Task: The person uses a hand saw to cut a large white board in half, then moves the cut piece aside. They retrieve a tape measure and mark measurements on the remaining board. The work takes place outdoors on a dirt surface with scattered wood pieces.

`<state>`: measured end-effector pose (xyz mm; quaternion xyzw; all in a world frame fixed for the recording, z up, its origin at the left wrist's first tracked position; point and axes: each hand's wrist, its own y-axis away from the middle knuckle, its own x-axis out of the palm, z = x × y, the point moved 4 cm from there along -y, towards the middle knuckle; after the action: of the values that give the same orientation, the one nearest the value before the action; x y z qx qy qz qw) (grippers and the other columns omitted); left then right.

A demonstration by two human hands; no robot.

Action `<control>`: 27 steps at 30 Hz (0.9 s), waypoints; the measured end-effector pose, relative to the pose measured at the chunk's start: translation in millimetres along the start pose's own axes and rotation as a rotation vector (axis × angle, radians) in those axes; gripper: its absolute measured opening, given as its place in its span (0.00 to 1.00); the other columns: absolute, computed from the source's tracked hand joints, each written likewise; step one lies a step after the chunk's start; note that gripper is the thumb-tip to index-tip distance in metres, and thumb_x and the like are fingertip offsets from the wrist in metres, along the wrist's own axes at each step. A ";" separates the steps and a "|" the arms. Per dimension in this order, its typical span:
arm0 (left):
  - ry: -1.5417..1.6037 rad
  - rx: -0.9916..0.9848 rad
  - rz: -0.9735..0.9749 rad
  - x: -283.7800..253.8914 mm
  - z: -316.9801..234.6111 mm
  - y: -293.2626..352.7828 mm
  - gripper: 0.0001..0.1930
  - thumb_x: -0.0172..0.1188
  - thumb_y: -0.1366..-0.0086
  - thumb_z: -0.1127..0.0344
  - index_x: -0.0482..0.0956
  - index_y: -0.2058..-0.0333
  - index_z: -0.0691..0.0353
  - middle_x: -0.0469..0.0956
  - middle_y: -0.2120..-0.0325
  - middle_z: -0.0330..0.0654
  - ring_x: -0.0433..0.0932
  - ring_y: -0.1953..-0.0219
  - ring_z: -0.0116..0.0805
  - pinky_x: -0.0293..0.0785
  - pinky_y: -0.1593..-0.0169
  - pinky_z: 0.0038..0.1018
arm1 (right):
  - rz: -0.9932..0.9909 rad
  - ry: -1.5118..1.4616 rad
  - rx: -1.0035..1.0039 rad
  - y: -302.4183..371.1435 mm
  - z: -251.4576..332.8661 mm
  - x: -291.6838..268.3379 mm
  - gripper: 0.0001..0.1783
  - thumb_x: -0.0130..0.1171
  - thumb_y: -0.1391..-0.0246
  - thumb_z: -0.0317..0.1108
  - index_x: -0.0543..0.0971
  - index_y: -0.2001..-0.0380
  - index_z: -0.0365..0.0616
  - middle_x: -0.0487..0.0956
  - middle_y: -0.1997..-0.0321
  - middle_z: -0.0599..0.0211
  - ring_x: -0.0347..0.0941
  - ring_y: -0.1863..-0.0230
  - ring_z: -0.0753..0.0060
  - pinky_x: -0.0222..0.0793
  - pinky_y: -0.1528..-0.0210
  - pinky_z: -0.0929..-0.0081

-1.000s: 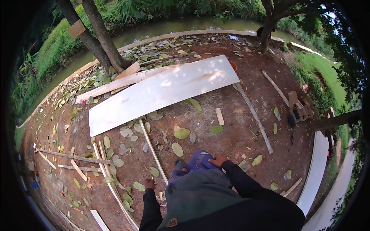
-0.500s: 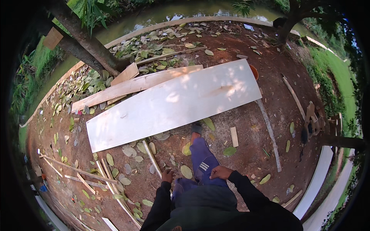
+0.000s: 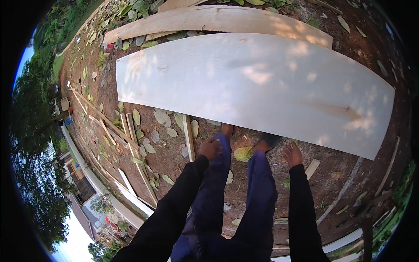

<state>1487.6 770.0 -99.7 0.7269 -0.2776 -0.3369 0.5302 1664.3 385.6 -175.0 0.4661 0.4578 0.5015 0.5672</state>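
Note:
A long pale wooden board [image 3: 209, 83] lies across the ground in front of my feet, its surface dappled with light. My left hand [image 3: 211, 149] hangs beside my left knee, short of the board's near edge, with its fingers loosely bent and nothing seen in them. Closer to that edge, toward the right, is my right hand [image 3: 292, 154]; its fingers are apart and it holds nothing. Both my feet are at the near edge, the right one in a dark shoe [image 3: 269, 139].
Behind the board lies a longer, narrower plank [image 3: 209, 19]. A narrow batten [image 3: 188, 137] points toward my left leg, and several thin wood strips [image 3: 131, 135] lie at the left. A small wood piece [image 3: 312, 168] is right of my right hand. Dry leaves [image 3: 162, 118] litter the soil.
My view has come closer to the board and turned. Both hands have moved forward, away from my thighs, and the right hand has opened out. Both legs now show at the board's near edge.

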 end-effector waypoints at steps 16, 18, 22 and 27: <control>0.742 -0.046 -0.155 -59.1 -46.6 -129.1 0.37 0.62 0.35 0.41 0.62 0.36 0.57 0.65 0.40 0.44 0.64 0.37 0.43 0.59 0.35 0.47 | -0.210 -0.383 -0.131 7.8 21.8 47.3 0.30 0.61 0.39 0.52 0.68 0.39 0.52 0.69 0.42 0.68 0.64 0.39 0.68 0.64 0.42 0.66; 0.807 -0.038 -0.149 -75.4 -41.0 -118.4 0.35 0.62 0.34 0.45 0.63 0.37 0.60 0.66 0.41 0.44 0.66 0.38 0.41 0.64 0.35 0.43 | -0.283 -0.397 -0.266 26.1 31.5 54.2 0.29 0.61 0.39 0.50 0.68 0.39 0.52 0.69 0.41 0.67 0.64 0.39 0.68 0.64 0.42 0.65; 0.843 0.099 0.064 -65.0 -120.8 -61.6 0.24 0.58 0.29 0.52 0.69 0.42 0.60 0.75 0.46 0.39 0.72 0.41 0.34 0.69 0.37 0.36 | -0.411 -0.352 -0.535 92.6 88.8 79.2 0.26 0.59 0.37 0.44 0.69 0.40 0.46 0.72 0.41 0.65 0.68 0.41 0.66 0.65 0.41 0.60; 0.629 0.250 0.158 -63.4 -211.4 -34.3 0.16 0.59 0.30 0.56 0.73 0.50 0.57 0.80 0.59 0.37 0.82 0.58 0.32 0.81 0.64 0.29 | -0.456 -0.308 -0.772 120.9 180.0 116.1 0.21 0.58 0.35 0.38 0.72 0.46 0.35 0.75 0.48 0.58 0.74 0.48 0.65 0.71 0.47 0.61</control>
<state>1615.6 951.3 -75.6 0.8306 -0.1951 -0.0177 0.5213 1833.8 496.3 -35.3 0.1778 0.2392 0.4229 0.8558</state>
